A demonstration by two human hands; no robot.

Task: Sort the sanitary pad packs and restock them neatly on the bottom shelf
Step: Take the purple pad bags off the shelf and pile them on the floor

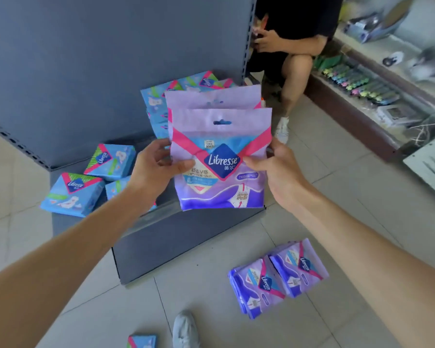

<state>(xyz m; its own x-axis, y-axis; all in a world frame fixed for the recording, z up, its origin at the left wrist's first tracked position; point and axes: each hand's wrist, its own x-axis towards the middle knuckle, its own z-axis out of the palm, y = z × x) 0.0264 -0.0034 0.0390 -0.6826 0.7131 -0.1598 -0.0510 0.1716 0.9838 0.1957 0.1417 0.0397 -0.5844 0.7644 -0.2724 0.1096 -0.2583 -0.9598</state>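
We grip 2 purple, pink-banded plastic "Libresse" packs [221, 162], left hand [158, 167] and right hand [278, 169] pinching their sides; 2 matching packs [266, 282] lie below the grip.

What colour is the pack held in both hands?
The held pack is purple with pink bands; head view.

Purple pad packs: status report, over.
Left hand, right hand grip purple stack at bottom shelf. Blue packs scattered there. Floor packs waiting.
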